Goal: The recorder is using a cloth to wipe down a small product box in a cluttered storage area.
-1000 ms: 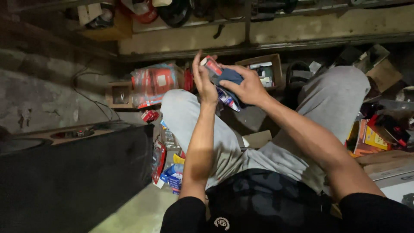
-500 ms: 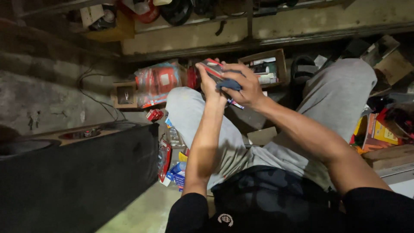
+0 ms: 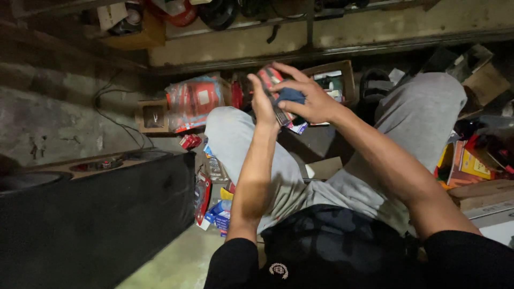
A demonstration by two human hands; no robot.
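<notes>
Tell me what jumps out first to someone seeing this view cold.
The two hands raised at centre top: the left hand braces a small red and dark packaged item while the right hand presses a dark blue cloth against it, above knees in grey trousers. Next comes the big black speaker box at lower left, then the clutter of red and yellow cartons along the floor.

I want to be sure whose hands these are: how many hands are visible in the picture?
2. The left hand and the right hand are both raised above the knees, together holding a small packet and a blue cloth. No other hands appear.
</notes>
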